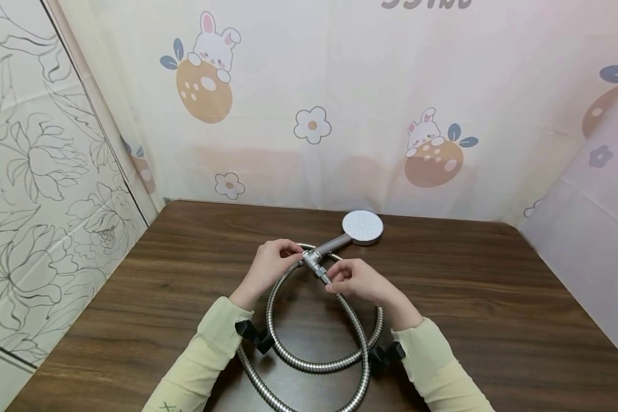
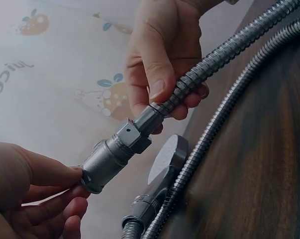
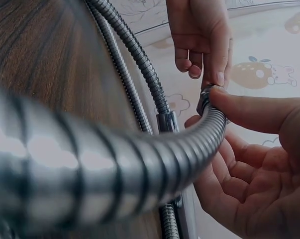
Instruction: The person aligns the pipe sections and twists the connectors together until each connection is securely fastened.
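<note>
My left hand [image 1: 269, 267] pinches the end of a silvery metal pipe fitting [image 2: 107, 162] between thumb and fingertips. A hex nut [image 2: 133, 136] joins that fitting to one end of a ribbed metal shower hose [image 2: 204, 69]. Just behind the nut, my right hand [image 1: 360, 280] holds the hose end with its thumb and fingers. Beyond the hands lies a shower head [image 1: 363, 226] with a white round face and a grey handle. The hose's other end runs into that handle [image 2: 152, 196]. In the right wrist view, the hose [image 3: 115, 159] curves close across the lens and hides part of the fitting.
Loops of the hose [image 1: 314, 366] lie on the dark wood table [image 1: 185, 320] below and between the forearms. Black camera mounts [image 1: 254, 336] sit at both wrists. A printed curtain [image 1: 360, 114] hangs behind the table, with a floral panel [image 1: 41, 171] at the left.
</note>
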`<move>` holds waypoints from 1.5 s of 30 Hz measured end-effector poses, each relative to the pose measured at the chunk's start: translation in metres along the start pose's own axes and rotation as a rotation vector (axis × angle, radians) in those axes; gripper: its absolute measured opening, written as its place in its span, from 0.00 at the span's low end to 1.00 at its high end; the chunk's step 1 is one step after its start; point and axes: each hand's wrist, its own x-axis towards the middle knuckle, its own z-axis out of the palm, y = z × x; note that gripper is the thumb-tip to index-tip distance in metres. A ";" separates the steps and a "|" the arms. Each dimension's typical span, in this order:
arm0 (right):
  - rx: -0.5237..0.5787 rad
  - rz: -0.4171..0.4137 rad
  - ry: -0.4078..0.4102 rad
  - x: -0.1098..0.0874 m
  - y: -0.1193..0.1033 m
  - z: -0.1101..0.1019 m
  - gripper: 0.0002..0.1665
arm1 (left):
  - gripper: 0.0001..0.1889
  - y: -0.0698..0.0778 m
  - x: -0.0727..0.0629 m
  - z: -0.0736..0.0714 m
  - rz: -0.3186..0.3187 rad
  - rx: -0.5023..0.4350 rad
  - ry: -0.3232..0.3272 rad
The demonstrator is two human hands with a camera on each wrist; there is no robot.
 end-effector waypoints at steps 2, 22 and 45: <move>-0.006 0.001 -0.008 0.000 0.002 0.000 0.16 | 0.02 -0.001 0.000 0.001 0.007 0.027 -0.006; -0.070 0.093 -0.084 -0.002 0.007 -0.005 0.13 | 0.02 -0.005 -0.004 0.020 0.143 0.247 -0.002; -0.032 0.193 -0.041 0.000 0.014 -0.003 0.12 | 0.09 0.007 -0.011 0.026 0.086 0.471 -0.183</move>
